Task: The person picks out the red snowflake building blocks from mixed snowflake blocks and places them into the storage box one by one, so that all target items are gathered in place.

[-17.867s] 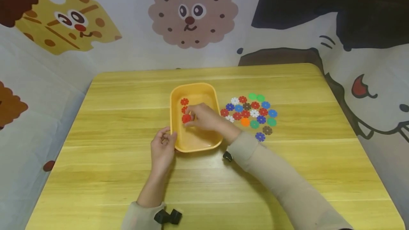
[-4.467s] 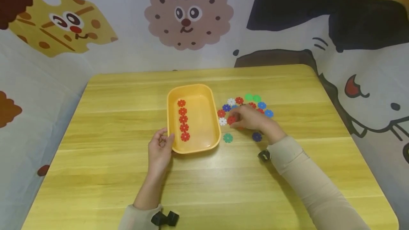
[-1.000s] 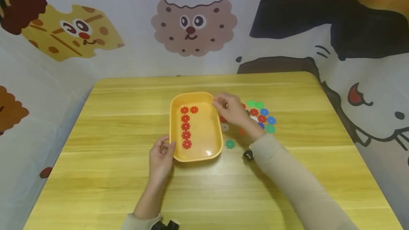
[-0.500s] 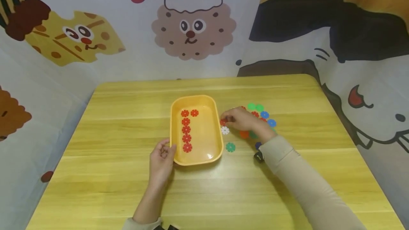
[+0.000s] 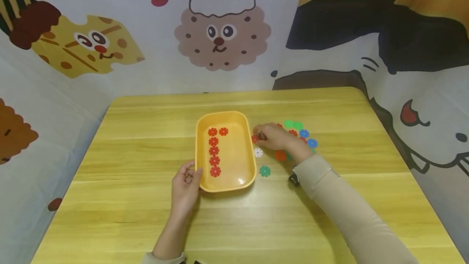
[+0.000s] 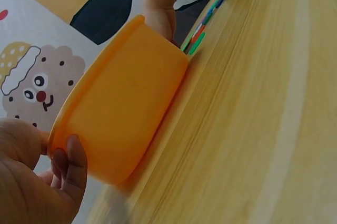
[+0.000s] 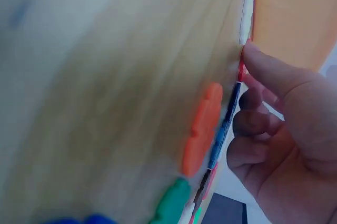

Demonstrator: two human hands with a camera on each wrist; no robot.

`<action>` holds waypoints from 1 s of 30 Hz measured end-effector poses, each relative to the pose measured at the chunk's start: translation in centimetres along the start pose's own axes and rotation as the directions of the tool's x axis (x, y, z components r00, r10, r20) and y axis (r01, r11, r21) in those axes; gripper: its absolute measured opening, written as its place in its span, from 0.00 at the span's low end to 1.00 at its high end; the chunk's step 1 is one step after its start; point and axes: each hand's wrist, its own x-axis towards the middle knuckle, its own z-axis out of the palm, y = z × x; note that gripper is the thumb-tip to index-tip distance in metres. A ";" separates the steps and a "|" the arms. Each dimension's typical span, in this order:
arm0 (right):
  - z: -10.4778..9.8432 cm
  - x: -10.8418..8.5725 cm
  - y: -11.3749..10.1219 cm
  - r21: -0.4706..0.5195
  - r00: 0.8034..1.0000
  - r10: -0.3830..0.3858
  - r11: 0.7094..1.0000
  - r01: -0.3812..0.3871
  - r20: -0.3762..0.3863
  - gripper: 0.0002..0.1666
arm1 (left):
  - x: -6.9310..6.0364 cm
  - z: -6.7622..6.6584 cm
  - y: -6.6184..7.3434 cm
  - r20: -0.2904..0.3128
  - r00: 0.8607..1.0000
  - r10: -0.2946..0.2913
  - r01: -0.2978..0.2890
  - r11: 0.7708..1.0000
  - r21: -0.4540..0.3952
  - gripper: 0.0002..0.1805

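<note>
A yellow plastic tray (image 5: 226, 188) stands on the table. Inside, several red snowflake discs (image 5: 214, 150) form a column along the left side, with one more red snowflake disc (image 5: 223, 131) right of the top. My left hand (image 5: 185, 186) grips the tray's left rim between thumb and fingers, also plain in the left wrist view. Just outside the right wall, my right hand (image 5: 275, 137) pinches a red snowflake disc (image 5: 255, 139) at table level. In the right wrist view the thumb of my right hand (image 7: 289, 124) lies on that disc, partly hiding it.
Loose snowflake discs lie right of the tray, several under my right hand: a white disc (image 5: 258, 152), a green disc (image 5: 265, 171), an orange disc (image 5: 280, 155), blue discs (image 5: 312, 143) and light green discs (image 5: 293, 124). A cartoon-printed cloth (image 5: 146, 80) hangs behind the table (image 5: 121, 166).
More red discs lie in the tray than 17.9 seconds ago, one set beside the column's top since 4.5 seconds ago. My right hand has moved from the tray's right rim to a red disc outside.
</note>
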 end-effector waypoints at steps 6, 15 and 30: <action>-0.1 -0.2 -0.3 0.018 0.999 0.029 0.999 -0.030 0.029 0.12 | -0.2 0.1 -0.1 0.005 1.000 0.004 -0.004 1.000 -0.007 0.16; -0.3 -0.5 -0.8 0.076 0.999 0.028 0.997 -0.030 0.026 0.15 | 0.1 0.1 0.2 -0.006 1.000 0.014 -0.014 1.000 -0.008 0.16; 0.4 -0.8 -0.2 0.110 0.999 0.022 0.994 -0.019 -0.025 0.18 | -0.1 0.0 0.2 -0.002 1.000 0.001 -0.001 1.000 -0.013 0.16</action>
